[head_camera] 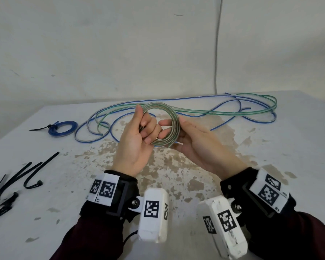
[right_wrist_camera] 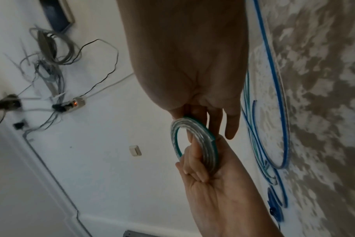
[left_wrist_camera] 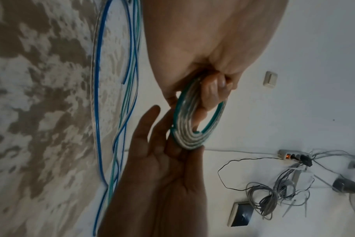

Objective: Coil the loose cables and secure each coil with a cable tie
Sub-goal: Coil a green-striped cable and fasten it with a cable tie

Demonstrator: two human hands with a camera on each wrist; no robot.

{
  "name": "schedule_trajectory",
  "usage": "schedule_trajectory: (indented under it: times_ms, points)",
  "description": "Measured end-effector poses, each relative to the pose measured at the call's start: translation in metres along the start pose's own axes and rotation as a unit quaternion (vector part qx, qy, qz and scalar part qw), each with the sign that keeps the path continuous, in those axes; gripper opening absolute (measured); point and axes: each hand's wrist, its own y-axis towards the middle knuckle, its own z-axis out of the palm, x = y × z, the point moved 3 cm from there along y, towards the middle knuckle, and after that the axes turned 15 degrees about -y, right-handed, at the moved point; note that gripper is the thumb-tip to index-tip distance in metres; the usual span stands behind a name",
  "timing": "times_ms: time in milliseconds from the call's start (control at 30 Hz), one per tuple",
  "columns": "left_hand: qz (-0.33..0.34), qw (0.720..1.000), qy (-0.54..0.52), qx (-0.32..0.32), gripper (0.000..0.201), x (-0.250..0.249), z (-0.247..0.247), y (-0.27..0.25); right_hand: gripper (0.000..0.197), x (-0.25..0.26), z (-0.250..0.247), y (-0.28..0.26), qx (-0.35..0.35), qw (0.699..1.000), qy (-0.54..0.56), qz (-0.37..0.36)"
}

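Note:
A flat coil of clear and green cable (head_camera: 174, 118) (left_wrist_camera: 184, 137) (right_wrist_camera: 205, 144) is held upright above the table between both hands. My left hand (head_camera: 148, 128) (left_wrist_camera: 209, 89) grips its left side, with the fingers curled through the ring. My right hand (head_camera: 176, 136) (right_wrist_camera: 203, 121) pinches the right side, thumb in front and straight fingers behind. A short free end pokes out at the coil's bottom. Loose blue cable (head_camera: 176, 99) and green cable (head_camera: 214, 110) lie in long loops behind. A blue coil (head_camera: 63, 126) bound with a black tie lies at the left.
Several black cable ties (head_camera: 32, 171) lie near the table's left edge. The stained white table (head_camera: 176, 175) stands against a wall with a grey cord (head_camera: 217, 53) running down it. A power strip (left_wrist_camera: 290, 156) and tangled grey wires show in the left wrist view.

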Motion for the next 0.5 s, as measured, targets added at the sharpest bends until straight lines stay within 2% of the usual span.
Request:
schedule_trajectory:
  times_ms: [100, 200, 300, 400, 500]
  points:
    - [0.004, 1.0, -0.017, -0.001, 0.046, 0.0, 0.0, 0.001, 0.041, -0.001, 0.0, 0.001, 0.014, 1.0, 0.015, 0.011]
    - [-0.016, 0.999, 0.034, -0.007, 0.046, 0.001, 0.003, -0.001, 0.038, 0.002, -0.005, 0.004, -0.026, 0.999, 0.032, -0.018]
    - [-0.049, 0.994, 0.094, -0.002, 0.042, 0.0, 0.007, -0.005, 0.039, 0.008, -0.012, 0.003, -0.032, 0.999, 0.011, -0.028]
    - [-0.091, 0.968, 0.231, 0.013, 0.038, -0.002, 0.007, -0.007, 0.04, 0.007, -0.015, 0.0, -0.001, 0.994, -0.113, -0.01]
    - [-0.073, 0.932, 0.354, 0.027, 0.038, -0.003, 0.009, -0.009, 0.037, 0.004, -0.014, -0.002, 0.031, 0.986, -0.159, 0.031]
